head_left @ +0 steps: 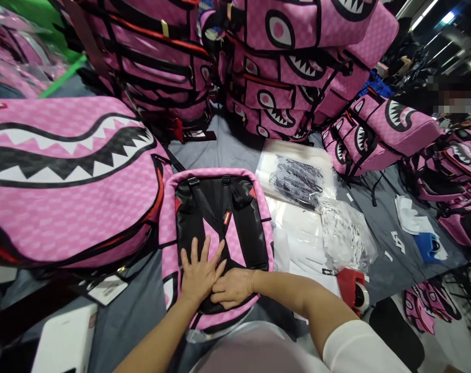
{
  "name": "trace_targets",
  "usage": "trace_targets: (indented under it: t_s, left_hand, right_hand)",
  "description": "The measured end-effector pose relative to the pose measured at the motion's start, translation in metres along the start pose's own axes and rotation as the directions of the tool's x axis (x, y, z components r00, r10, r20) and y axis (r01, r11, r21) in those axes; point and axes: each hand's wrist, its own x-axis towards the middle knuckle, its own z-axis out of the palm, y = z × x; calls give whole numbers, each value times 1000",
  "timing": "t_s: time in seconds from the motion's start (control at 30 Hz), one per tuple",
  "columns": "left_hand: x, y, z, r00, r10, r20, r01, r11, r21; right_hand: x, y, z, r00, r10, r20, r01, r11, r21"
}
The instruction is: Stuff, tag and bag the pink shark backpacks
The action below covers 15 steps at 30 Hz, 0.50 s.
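Observation:
A pink and black backpack (168,223) lies in front of me with its strap side up and its top edge pointing away. My left hand (200,272) rests flat on its lower back panel, fingers spread. Close beside it, almost touching, my right hand (233,287) is on the lower part of the backpack with its fingers curled in. What those fingers hold, if anything, is hidden under the hand. A small red label (227,217) sits between the two black shoulder straps.
A larger pink bag (83,217) with a shark mouth stands at left. Stacked pink backpacks (274,93) rise behind. To the right lie clear plastic bags (297,223), a bag of white tags (346,233) and a red tape dispenser (350,290). A white box (66,336) is near left.

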Motion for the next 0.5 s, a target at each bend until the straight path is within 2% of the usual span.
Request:
trace_targets:
  t_s: [0.1, 0.2, 0.27, 0.3, 0.33, 0.37, 0.4, 0.43, 0.47, 0.5]
  left_hand:
    - [-4, -4, 12, 1000, -19, -16, 18, 999, -31]
    - [-3, -7, 16, 1000, -23, -8, 23, 999, -35]
    - [1, -5, 12, 1000, -22, 11, 22, 1000, -11]
    - [3, -4, 7, 999, -18, 31, 18, 1000, 3]
    - [5, -3, 0, 998, -4, 60, 3, 1000, 14]
    - [7, -2, -7, 996, 18, 90, -20, 1000, 20]
    - [7, -1, -15, 993, 40, 112, -43, 999, 21]
    - [7, -2, -23, 992, 51, 114, -54, 998, 22]
    - [5, -5, -30, 995, 38, 90, -40, 999, 26]
    - [2, -8, -36, 999, -23, 41, 22, 999, 37]
  right_hand:
    - [0, 11, 12, 1000, -13, -9, 13, 999, 30]
    - [5, 14, 16, 999, 17, 34, -19, 998, 60]
    - [5, 11, 10, 992, 106, 64, -111, 990, 88]
    - [3, 8, 5, 981, 187, 49, -191, 976, 102]
    - [-2, 5, -2, 951, 310, -2, -308, 944, 118]
    - [-9, 1, -9, 869, 486, -93, -471, 870, 144]
    - [-19, -2, -16, 710, 675, -203, -647, 738, 191]
    - [-30, -5, -24, 488, 820, -300, -785, 562, 260]
    - [-42, -8, -30, 260, 896, -361, -860, 385, 335]
    - [-53, -10, -36, 73, 919, -388, -887, 238, 396]
